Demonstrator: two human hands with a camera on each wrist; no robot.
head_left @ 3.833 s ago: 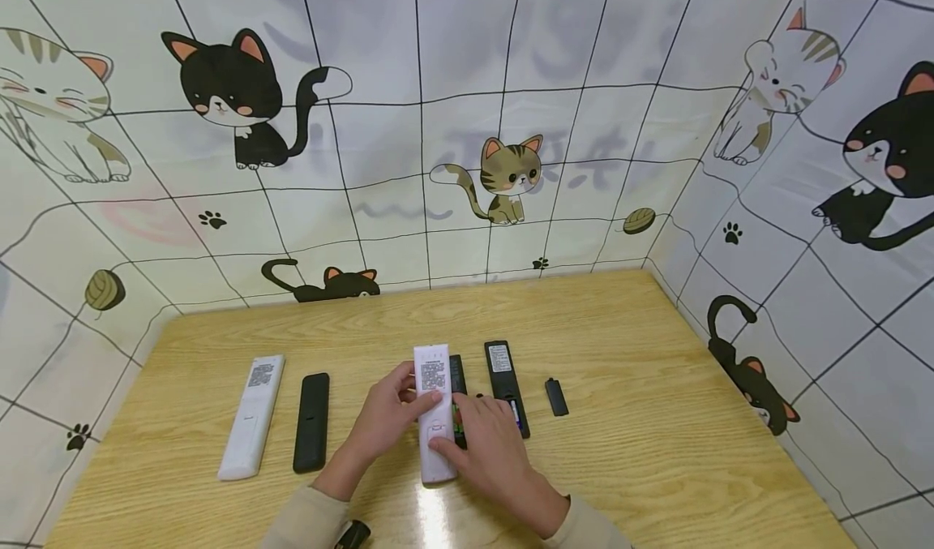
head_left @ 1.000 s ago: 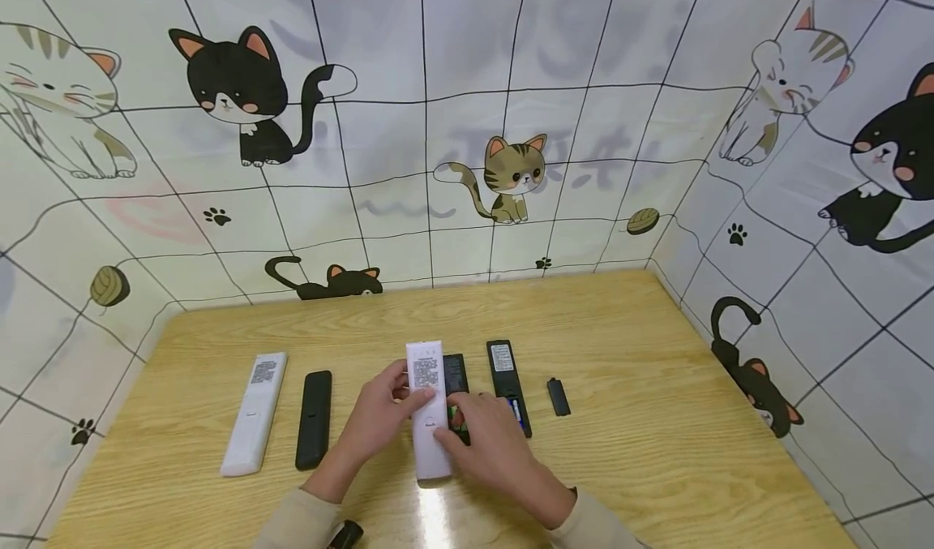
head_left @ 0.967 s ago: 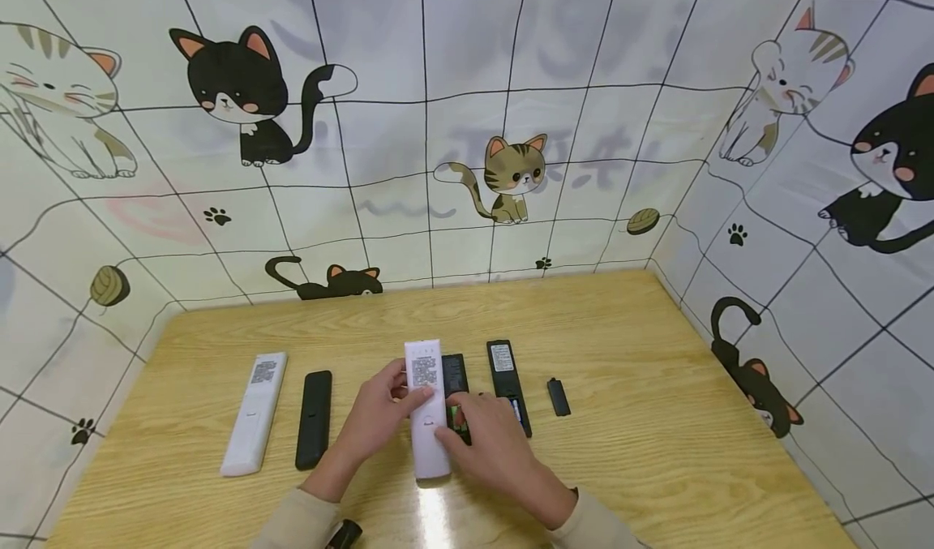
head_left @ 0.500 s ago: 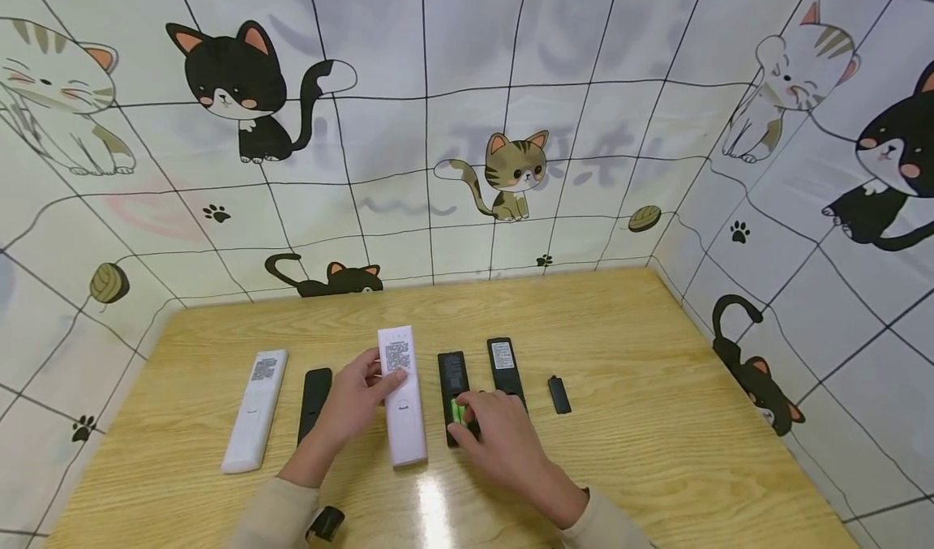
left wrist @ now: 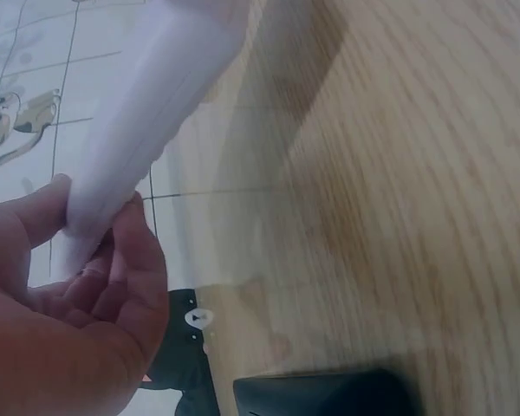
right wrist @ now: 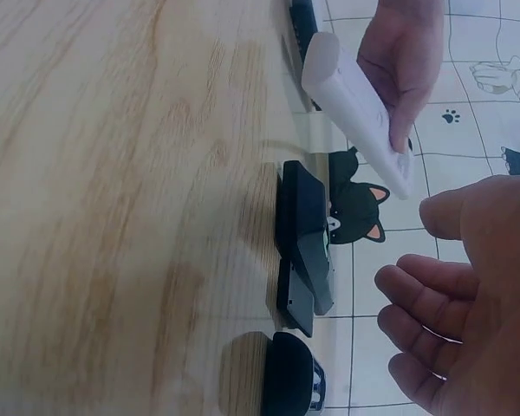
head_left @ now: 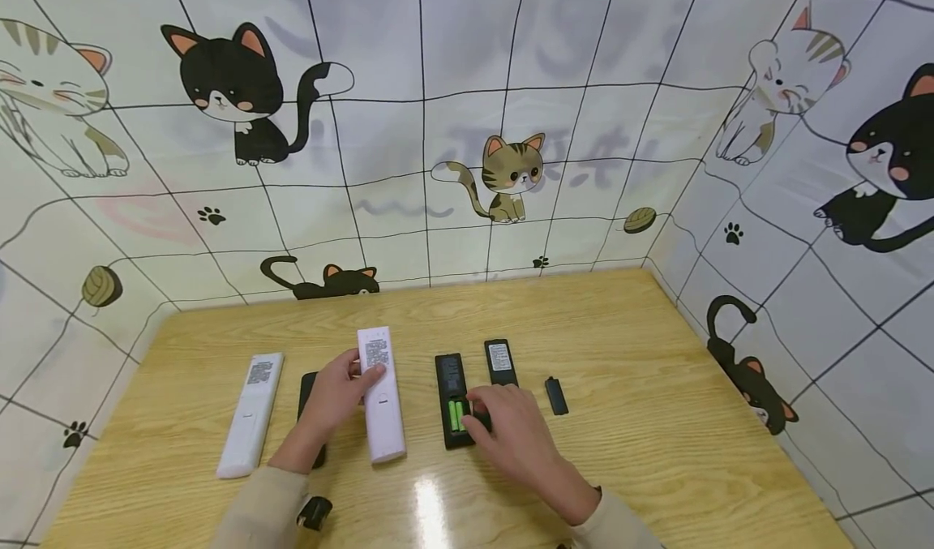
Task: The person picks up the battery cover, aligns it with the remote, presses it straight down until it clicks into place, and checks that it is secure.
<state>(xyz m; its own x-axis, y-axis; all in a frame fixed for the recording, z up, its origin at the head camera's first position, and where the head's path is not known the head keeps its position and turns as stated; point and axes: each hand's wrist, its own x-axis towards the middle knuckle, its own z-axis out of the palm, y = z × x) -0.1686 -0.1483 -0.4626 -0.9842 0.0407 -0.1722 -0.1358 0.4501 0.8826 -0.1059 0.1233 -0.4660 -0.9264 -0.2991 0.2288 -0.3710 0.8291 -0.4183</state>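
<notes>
Left fingers pinch white remote; right fingers loosely spread. Head view, unlike left wrist's, shows 2 green batteries.

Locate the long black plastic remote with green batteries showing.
In the head view, the black remote lies on the wooden table, right of the white plastic remote in the left hand, left of the right hand.

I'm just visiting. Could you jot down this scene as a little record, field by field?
Left hand: holds a white remote control, its label facing up
Right hand: thumb and fingers apart, holding nothing, beside the open black remote
Batteries in that remote: green batteries, showing
Labelled black remote: partly hidden by the right hand
Far right: black battery cover
Far left: second white remote, label up
Plain black remote: partly hidden by the left hand
Surface: wooden table
</notes>
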